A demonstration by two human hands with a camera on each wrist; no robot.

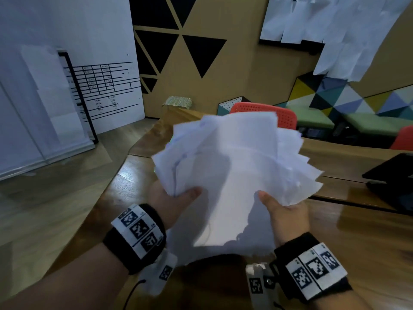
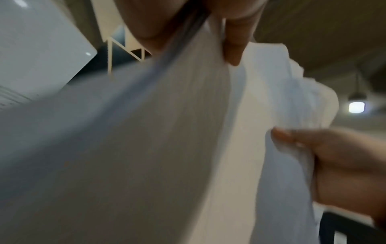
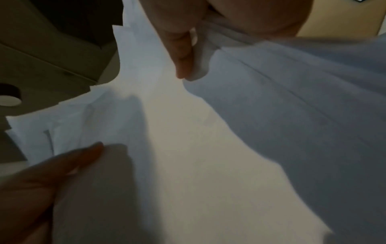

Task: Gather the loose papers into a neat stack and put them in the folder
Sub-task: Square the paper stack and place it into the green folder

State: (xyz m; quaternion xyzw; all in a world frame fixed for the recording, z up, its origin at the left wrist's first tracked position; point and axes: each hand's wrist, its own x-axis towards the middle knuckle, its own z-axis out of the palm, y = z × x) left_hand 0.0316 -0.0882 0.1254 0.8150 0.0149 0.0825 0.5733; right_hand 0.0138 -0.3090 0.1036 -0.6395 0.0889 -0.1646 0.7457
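A fanned, uneven bundle of white papers (image 1: 234, 166) is held up above the wooden table (image 1: 357, 231). My left hand (image 1: 176, 198) grips its left edge, thumb on top. My right hand (image 1: 283, 209) grips the right side, thumb pressed on the top sheet. In the left wrist view the papers (image 2: 188, 148) fill the frame, with my left thumb (image 2: 234, 44) on them and my right hand (image 2: 334, 156) at the right. The right wrist view shows the papers (image 3: 198, 148) pinched under my right thumb (image 3: 183, 54), my left hand (image 3: 52, 173) at lower left. No folder is in view.
A black laptop-like object (image 1: 393, 175) lies on the table at the right. Red chairs (image 1: 268, 113) stand behind the table, green benches beyond. A whiteboard (image 1: 89, 74) stands on the floor at the left.
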